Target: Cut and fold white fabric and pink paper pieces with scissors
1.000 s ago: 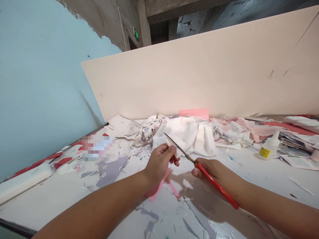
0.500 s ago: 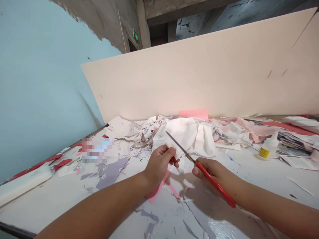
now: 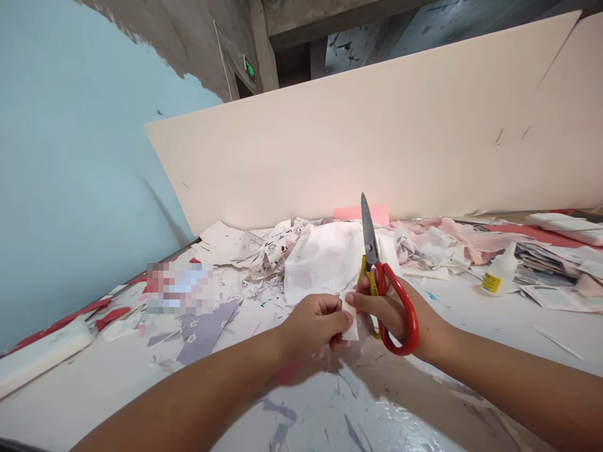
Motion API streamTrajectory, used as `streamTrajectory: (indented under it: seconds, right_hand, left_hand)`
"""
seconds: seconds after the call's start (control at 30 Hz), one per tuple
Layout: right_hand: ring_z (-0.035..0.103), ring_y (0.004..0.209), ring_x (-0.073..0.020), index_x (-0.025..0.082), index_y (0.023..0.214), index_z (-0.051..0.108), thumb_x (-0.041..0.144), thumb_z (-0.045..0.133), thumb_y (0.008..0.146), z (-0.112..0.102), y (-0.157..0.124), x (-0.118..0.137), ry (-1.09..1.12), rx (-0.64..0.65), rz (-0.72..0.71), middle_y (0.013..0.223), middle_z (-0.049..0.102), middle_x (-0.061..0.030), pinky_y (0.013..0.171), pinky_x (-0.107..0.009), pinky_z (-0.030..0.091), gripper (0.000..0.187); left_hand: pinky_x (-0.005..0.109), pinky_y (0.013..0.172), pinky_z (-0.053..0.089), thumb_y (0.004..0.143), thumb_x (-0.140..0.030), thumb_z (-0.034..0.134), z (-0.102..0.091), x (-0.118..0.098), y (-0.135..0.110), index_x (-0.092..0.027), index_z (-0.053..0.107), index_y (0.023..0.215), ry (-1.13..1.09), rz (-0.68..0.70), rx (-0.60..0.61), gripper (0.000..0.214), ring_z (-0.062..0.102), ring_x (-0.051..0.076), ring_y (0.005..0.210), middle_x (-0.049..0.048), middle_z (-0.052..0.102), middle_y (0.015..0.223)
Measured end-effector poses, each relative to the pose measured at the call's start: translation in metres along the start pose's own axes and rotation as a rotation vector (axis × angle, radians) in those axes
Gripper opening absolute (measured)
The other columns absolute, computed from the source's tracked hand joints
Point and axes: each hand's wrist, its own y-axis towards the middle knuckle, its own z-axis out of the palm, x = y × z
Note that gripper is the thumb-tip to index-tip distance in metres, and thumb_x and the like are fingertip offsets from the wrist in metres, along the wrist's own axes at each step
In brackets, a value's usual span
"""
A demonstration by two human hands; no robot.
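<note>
Over the near worktop, the left hand pinches a white scrap; the right hand grips red-handled scissors, blades upright.

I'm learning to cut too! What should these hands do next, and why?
Probably tip the red-handled scissors down toward the small white scrap, because the right hand holds the blades pointing up, away from the scrap that the left hand is pinching.

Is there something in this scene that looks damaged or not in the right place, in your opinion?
Yes. At upper left, the pale blue wall paint has flaked away, exposing rough grey concrete. The white tabletop is also littered with cut scraps, which look messy.
</note>
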Motion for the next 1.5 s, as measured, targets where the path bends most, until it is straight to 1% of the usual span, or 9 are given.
streamTrajectory:
  seconds: [0.37,0.53,0.7,0.8,0.97,1.13,1.3,1.4,1.5]
  right_hand:
    - [0.044,0.045,-0.0082,0.02,0.066,0.039,0.031,0.055,0.064,0.007,-0.002,0.015,-0.022,-0.259,-0.021,0.06,0.049,0.0048,0.044,-0.023,0.037,0.019]
    - [0.048,0.047,-0.0103,0.021,0.064,0.041,0.03,0.054,0.065,0.01,-0.006,0.012,-0.089,-0.229,-0.046,0.053,0.049,0.0051,0.045,-0.022,0.037,0.016]
    - [0.054,0.053,-0.0124,0.021,0.065,0.04,0.026,0.055,0.065,0.014,-0.008,0.011,-0.002,-0.221,-0.045,0.055,0.054,0.0044,0.051,-0.023,0.041,0.016]
    - [0.058,0.06,-0.0154,0.022,0.067,0.038,0.026,0.054,0.066,0.016,-0.007,0.008,0.068,-0.216,-0.069,0.052,0.054,0.004,0.056,-0.025,0.044,0.017]
    - [0.055,0.044,-0.0132,0.022,0.071,0.037,0.033,0.048,0.074,0.015,-0.009,0.007,0.129,-0.132,-0.086,0.056,0.055,0.0041,0.049,-0.027,0.043,0.016]
    - [0.057,0.056,-0.0162,0.021,0.077,0.044,0.049,0.048,0.073,0.003,-0.003,0.008,-0.019,-0.189,-0.044,0.06,0.056,0.0018,0.046,-0.025,0.04,0.028]
    - [0.053,0.088,-0.0235,0.021,0.088,0.046,0.057,0.039,0.074,-0.023,0.005,-0.004,-0.198,-0.187,-0.26,0.095,0.057,-0.0066,0.064,-0.033,0.043,0.04]
    - [0.052,0.084,-0.0233,0.021,0.091,0.043,0.059,0.035,0.074,-0.036,0.006,-0.007,-0.325,-0.094,-0.299,0.094,0.055,-0.0076,0.065,-0.034,0.043,0.043]
    - [0.051,0.068,-0.0193,0.02,0.078,0.044,0.058,0.041,0.07,-0.045,0.005,-0.005,-0.542,0.039,-0.267,0.074,0.053,-0.003,0.057,-0.031,0.041,0.039]
  left_hand:
    - [0.019,0.042,0.028,0.066,-0.023,0.047,-0.001,-0.001,0.0,-0.017,0.043,0.057,-0.062,-0.004,-0.012,0.011,0.041,0.008,0.046,-0.0003,0.049,0.054]
    - [0.02,0.043,0.03,0.066,-0.021,0.049,-0.006,0.001,0.002,-0.017,0.051,0.067,-0.054,0.005,0.056,0.005,0.041,0.007,0.047,0.0008,0.052,0.06]
    - [0.02,0.043,0.03,0.072,-0.043,0.049,0.0,-0.006,-0.002,-0.016,0.054,0.074,-0.098,0.091,-0.022,0.027,0.043,0.008,0.051,0.0011,0.051,0.067]
    - [0.02,0.042,0.03,0.073,-0.047,0.047,0.004,-0.008,-0.003,-0.015,0.055,0.074,-0.08,0.133,-0.049,0.033,0.044,0.007,0.052,0.0021,0.053,0.071]
    - [0.018,0.043,0.031,0.074,-0.045,0.046,0.006,-0.006,-0.002,-0.014,0.053,0.069,-0.088,0.149,0.01,0.033,0.049,0.009,0.056,0.0042,0.055,0.065]
    - [0.018,0.038,0.032,0.071,-0.047,0.049,-0.002,-0.002,0.003,-0.016,0.051,0.072,-0.171,0.064,-0.043,0.031,0.05,0.012,0.056,0.0029,0.054,0.062]
    - [0.021,0.045,0.041,0.073,-0.043,0.048,-0.014,-0.001,0.008,-0.016,0.051,0.071,-0.167,0.109,-0.141,0.028,0.049,0.01,0.055,0.0003,0.052,0.058]
    - [0.023,0.051,0.043,0.073,-0.042,0.049,-0.016,-0.001,0.009,-0.016,0.051,0.07,-0.156,0.14,-0.155,0.027,0.049,0.01,0.055,-0.0002,0.052,0.058]
    - [0.025,0.053,0.044,0.073,-0.042,0.049,-0.015,-0.001,0.009,-0.015,0.051,0.07,-0.143,0.159,-0.147,0.027,0.049,0.01,0.055,-0.0002,0.051,0.057]
